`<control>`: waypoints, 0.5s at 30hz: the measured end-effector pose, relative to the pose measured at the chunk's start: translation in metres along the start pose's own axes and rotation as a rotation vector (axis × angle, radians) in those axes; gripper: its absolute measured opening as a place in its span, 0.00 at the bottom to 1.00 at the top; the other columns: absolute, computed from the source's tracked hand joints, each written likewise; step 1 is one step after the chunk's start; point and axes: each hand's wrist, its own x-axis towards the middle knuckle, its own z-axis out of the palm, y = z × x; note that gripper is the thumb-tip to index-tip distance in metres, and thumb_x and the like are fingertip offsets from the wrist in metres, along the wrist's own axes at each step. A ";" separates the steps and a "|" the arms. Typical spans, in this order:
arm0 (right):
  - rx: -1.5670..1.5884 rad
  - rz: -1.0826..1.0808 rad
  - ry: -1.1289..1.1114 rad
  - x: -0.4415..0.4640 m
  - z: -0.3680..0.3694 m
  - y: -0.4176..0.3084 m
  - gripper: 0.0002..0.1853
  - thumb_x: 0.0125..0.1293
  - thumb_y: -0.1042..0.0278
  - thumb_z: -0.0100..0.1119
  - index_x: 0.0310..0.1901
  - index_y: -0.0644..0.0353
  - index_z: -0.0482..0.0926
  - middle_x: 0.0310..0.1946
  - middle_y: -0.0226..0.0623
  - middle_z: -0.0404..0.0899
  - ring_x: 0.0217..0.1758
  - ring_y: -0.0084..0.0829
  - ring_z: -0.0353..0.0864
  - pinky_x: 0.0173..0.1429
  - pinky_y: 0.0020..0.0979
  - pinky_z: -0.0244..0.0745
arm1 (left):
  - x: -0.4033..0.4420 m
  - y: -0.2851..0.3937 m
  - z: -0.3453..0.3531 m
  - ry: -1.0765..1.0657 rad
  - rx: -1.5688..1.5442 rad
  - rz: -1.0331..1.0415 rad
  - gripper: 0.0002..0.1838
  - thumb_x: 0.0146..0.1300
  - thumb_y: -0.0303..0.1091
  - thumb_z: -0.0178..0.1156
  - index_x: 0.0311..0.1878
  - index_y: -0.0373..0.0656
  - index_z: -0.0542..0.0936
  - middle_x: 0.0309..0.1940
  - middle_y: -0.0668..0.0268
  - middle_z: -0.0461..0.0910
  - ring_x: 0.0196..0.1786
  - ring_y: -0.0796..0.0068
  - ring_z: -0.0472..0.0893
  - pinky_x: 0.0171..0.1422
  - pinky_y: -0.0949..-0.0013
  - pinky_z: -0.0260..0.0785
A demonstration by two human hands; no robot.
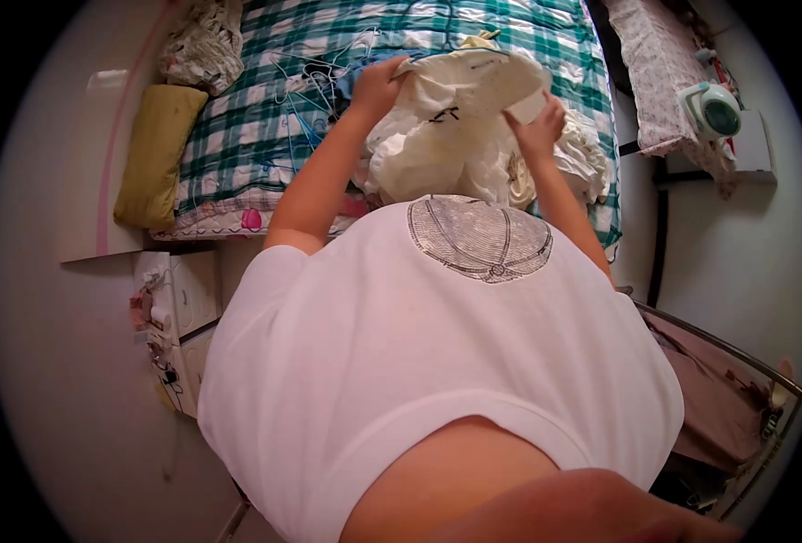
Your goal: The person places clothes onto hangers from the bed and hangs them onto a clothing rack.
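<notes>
Over the bed, a cream garment [473,77] is stretched between my two hands, with a small dark tie or bow on its front. My left hand [379,89] is closed round its upper left edge. At the right edge, my right hand [539,128] pinches the cloth, with some fingers hidden. The garment's lower part hangs in loose folds close to my chest. A pile of white cloth [584,161] lies beside my right forearm. Left of the garment are several wire clothes hangers [309,100] and a piece of blue cloth [351,80].
A green and white checked quilt [265,54] covers the bed. An olive pillow [159,156] and crumpled pale cloth [204,45] lie at its left edge. To the right stand a small fan [711,109] and a metal rail [727,348] with brown fabric. A white cabinet [193,290] is at lower left.
</notes>
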 end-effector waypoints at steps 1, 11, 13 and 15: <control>-0.140 0.085 -0.103 -0.012 0.008 0.001 0.47 0.35 0.50 0.72 0.56 0.59 0.58 0.44 0.46 0.68 0.54 0.41 0.64 0.58 0.39 0.57 | -0.002 -0.004 0.000 0.046 0.027 0.005 0.11 0.57 0.33 0.54 0.43 0.43 0.77 0.32 0.58 0.79 0.35 0.62 0.79 0.38 0.69 0.68; 0.498 0.360 -0.712 -0.072 0.081 -0.003 0.32 0.42 0.58 0.67 0.49 0.67 0.69 0.43 0.51 0.75 0.48 0.42 0.74 0.49 0.33 0.69 | -0.029 0.002 -0.007 0.117 -0.214 -0.123 0.10 0.56 0.34 0.54 0.40 0.44 0.77 0.30 0.55 0.78 0.33 0.57 0.78 0.36 0.69 0.67; 0.289 0.457 -0.818 -0.067 0.076 -0.006 0.27 0.45 0.56 0.64 0.45 0.66 0.73 0.40 0.51 0.77 0.46 0.43 0.76 0.48 0.35 0.70 | -0.030 -0.008 -0.006 0.162 -0.178 -0.137 0.10 0.56 0.35 0.55 0.39 0.44 0.77 0.28 0.57 0.78 0.31 0.60 0.78 0.35 0.70 0.67; 0.299 0.448 -0.737 -0.069 0.079 0.001 0.23 0.45 0.59 0.63 0.40 0.67 0.75 0.35 0.52 0.77 0.43 0.45 0.76 0.45 0.35 0.70 | -0.032 -0.016 -0.008 0.181 -0.197 -0.184 0.10 0.56 0.35 0.55 0.39 0.43 0.77 0.27 0.58 0.78 0.30 0.64 0.77 0.35 0.71 0.66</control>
